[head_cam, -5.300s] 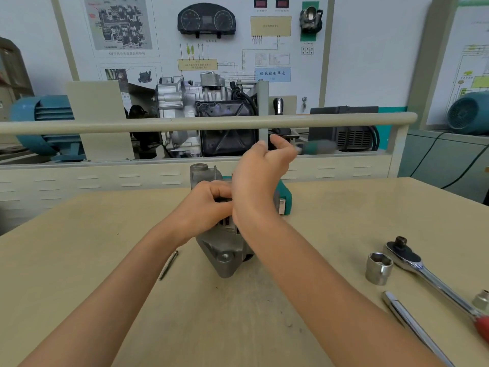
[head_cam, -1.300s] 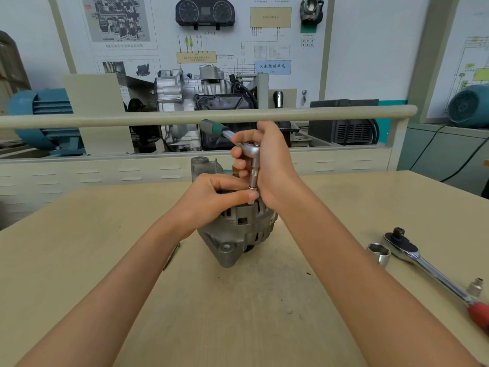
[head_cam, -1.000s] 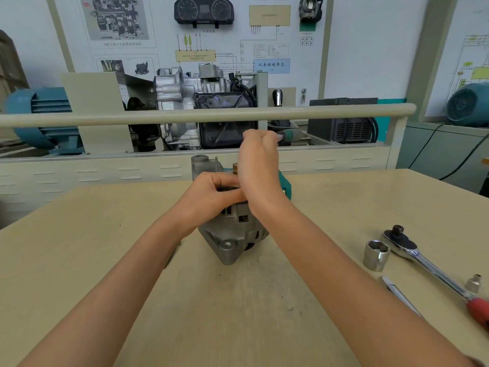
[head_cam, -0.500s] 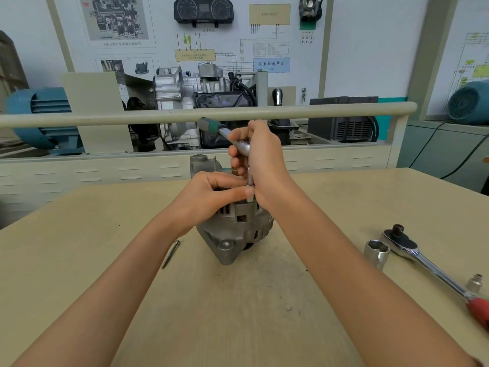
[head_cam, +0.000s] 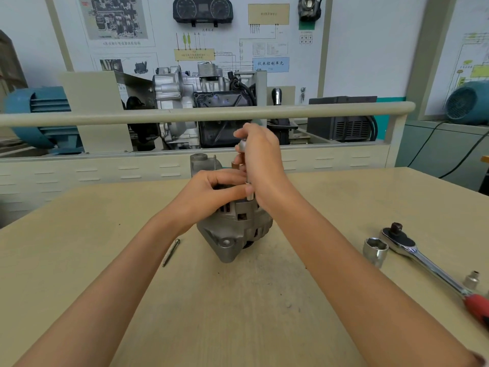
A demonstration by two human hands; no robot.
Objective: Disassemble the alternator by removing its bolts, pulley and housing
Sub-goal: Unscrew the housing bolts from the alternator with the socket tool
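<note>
The grey cast alternator (head_cam: pixel 234 230) stands on the beige table (head_cam: pixel 238 300) in the middle, a mounting lug facing me. My left hand (head_cam: pixel 209 193) grips its upper housing, thumb and fingertips beside the socket extension (head_cam: pixel 249 190) that stands upright on a bolt at the top. My right hand (head_cam: pixel 260 160) is curled round the small ratchet's head (head_cam: pixel 242 145) on top of the extension. The ratchet's handle is hidden behind this hand. The bolt itself is covered by the socket.
At the right lie a large socket (head_cam: pixel 375 250), a big ratchet with a red grip (head_cam: pixel 423 263) and a small socket (head_cam: pixel 471 279). A thin metal rod (head_cam: pixel 170 252) lies left of the alternator. A rail and engine display stand behind the table.
My right hand has swung the small ratchet back and forth; its green handle, pointing left half a second ago, is now hidden behind the hand. My left hand stays on the alternator.
</note>
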